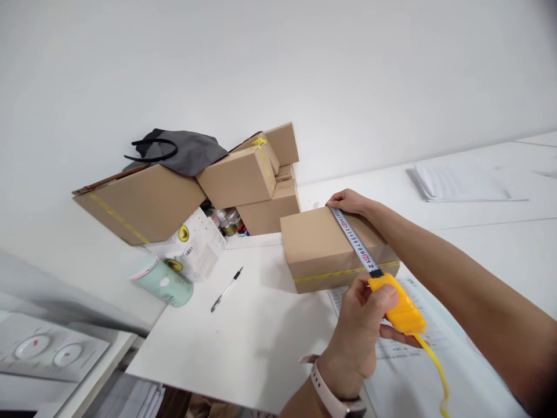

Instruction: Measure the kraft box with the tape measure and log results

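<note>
A brown cardboard box [317, 244] with yellow tape lies on the white table [243, 337] in front of me. My left hand [363, 334] is closed around a yellow tape measure case [400, 307] at the box's near edge. Its white blade [354, 241] runs across the box top to the far edge. There my right hand [352, 203] presses the blade's end down with its fingers curled over the edge. A printed sheet [418, 348] lies under the box and my arms.
A pile of cardboard boxes [243, 174] with a grey bag [183, 151] on top stands at the back left. A mint green tumbler [163, 281], a white carton [198, 244] and a pen [226, 288] lie near it. A stack of papers [456, 183] is at the back right.
</note>
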